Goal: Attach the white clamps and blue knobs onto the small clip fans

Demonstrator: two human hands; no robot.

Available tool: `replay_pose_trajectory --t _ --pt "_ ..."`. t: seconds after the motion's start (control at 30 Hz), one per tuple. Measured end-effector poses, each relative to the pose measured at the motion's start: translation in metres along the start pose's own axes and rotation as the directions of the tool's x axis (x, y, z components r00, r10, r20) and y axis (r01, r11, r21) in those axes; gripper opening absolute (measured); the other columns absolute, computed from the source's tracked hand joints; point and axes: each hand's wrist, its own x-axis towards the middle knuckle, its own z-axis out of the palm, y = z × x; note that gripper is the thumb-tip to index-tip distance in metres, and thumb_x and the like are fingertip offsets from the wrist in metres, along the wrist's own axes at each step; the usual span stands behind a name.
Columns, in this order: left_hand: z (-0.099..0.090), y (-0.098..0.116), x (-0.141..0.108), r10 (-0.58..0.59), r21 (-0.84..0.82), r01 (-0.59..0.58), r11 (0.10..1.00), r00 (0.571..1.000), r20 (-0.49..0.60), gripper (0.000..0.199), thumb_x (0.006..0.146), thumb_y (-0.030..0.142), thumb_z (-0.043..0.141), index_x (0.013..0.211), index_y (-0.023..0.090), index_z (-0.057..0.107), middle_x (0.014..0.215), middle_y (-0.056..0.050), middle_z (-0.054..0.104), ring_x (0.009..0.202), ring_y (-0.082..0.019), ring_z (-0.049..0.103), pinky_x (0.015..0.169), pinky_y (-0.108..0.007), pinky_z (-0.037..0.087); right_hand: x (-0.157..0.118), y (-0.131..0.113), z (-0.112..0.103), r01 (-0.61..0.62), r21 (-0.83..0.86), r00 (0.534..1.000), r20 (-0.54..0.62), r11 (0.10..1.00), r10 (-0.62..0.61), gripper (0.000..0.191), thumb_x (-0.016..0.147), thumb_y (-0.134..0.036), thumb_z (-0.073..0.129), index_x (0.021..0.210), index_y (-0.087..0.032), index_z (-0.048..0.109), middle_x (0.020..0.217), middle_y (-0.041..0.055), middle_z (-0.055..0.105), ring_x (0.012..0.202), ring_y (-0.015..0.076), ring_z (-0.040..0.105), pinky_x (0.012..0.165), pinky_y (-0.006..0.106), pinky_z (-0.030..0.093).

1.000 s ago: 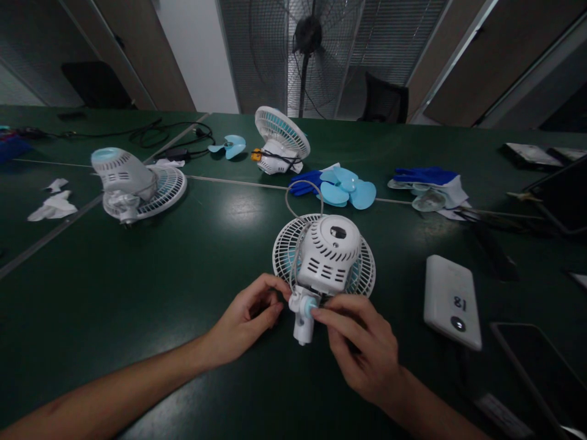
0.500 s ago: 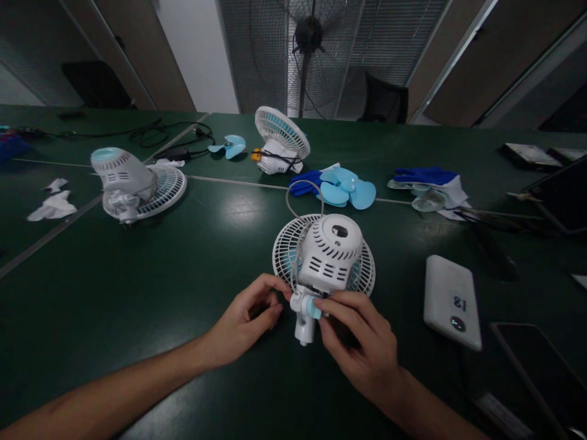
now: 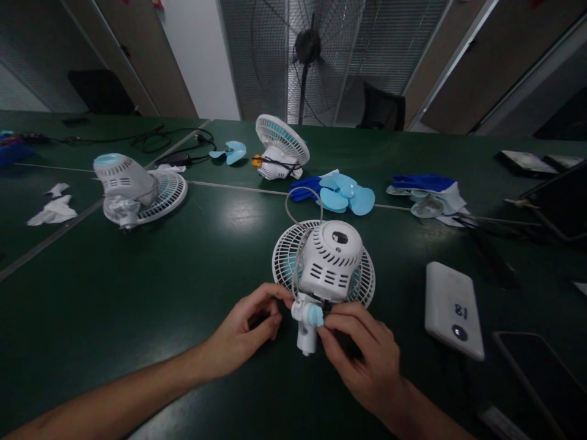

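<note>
A small white fan lies face down on the green table, its round grille under the motor housing and its short neck pointing toward me. On the neck's joint sits a light blue knob. My right hand pinches this knob from the right between thumb and fingers. My left hand is at the left of the joint; its index fingertip touches the white hinge, while the thumb is held apart and the other fingers curl loosely. A thin grey cable runs along the housing and loops up behind it.
A second fan lies at left and a third farther back. Blue fan blades rest near a blue glove. More gloves, a white power bank and a dark phone are at right. Crumpled tissue lies far left.
The blue knob has turned, showing more of its face toward me. My right fingers have shifted slightly to its right edge. The whole view has dropped a little.
</note>
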Motion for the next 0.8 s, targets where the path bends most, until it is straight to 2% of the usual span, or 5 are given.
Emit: replay_pose_trajectory --t 0.13,0.27,0.43,0.53,0.8 --pt "-0.0002 -0.0028 0.0009 0.01 -0.048 -0.008 0.999 0.999 0.048 0.03 0.104 0.028 0.053 0.132 0.019 0.06 0.1 -0.008 0.066 0.071 -0.011 0.058 0.065 -0.023 0.049 0.0004 0.0005 0.0004 -0.002 0.038 1.0 -0.02 0.999 0.003 0.019 0.092 -0.012 0.063 0.11 -0.019 0.063 0.095 0.0036 0.068 0.07 0.0115 0.067 0.06 0.025 0.055" --pt "-0.0022 -0.0051 -0.0003 0.058 -0.087 -0.051 0.995 0.995 0.076 0.034 0.105 0.028 0.051 0.136 0.02 0.063 0.098 -0.011 0.073 0.065 -0.011 0.064 0.066 -0.025 0.052 0.0 0.0023 0.0006 0.001 0.023 1.0 -0.011 1.0 -0.001 0.027 0.095 -0.013 0.062 0.121 -0.02 0.062 0.102 0.0058 0.068 0.075 0.0125 0.069 0.061 0.026 0.056" --pt "-0.0037 -0.0037 -0.0025 0.09 -0.13 -0.078 0.988 0.992 0.087 0.035 0.104 0.029 0.052 0.134 0.016 0.064 0.093 -0.013 0.075 0.063 -0.014 0.067 0.062 -0.025 0.054 -0.0006 0.0041 0.0008 -0.046 0.012 0.999 -0.001 0.999 0.046 0.004 0.096 -0.017 0.064 0.099 -0.02 0.065 0.088 0.0019 0.066 0.069 0.0119 0.066 0.059 0.026 0.052" --pt "-0.0027 -0.0014 -0.002 0.056 -0.082 -0.049 0.995 0.995 0.083 0.033 0.105 0.029 0.05 0.128 0.013 0.067 0.091 -0.013 0.075 0.064 -0.013 0.068 0.062 -0.024 0.054 0.0002 0.0037 0.0011 -0.058 0.022 0.998 0.008 0.998 0.058 0.01 0.096 -0.016 0.062 0.087 -0.02 0.062 0.08 0.0002 0.063 0.066 0.0108 0.063 0.058 0.025 0.048" --pt "0.0039 -0.0009 -0.0017 -0.002 0.129 -0.005 0.992 0.999 0.053 0.022 0.103 0.029 0.053 0.116 0.014 0.064 0.079 -0.003 0.067 0.063 -0.01 0.064 0.06 -0.019 0.051 0.0018 -0.0002 -0.0004 -0.016 0.013 1.0 0.016 1.0 0.015 0.012 0.094 -0.012 0.056 0.087 -0.019 0.063 0.082 0.001 0.063 0.072 0.0114 0.063 0.06 0.027 0.044"
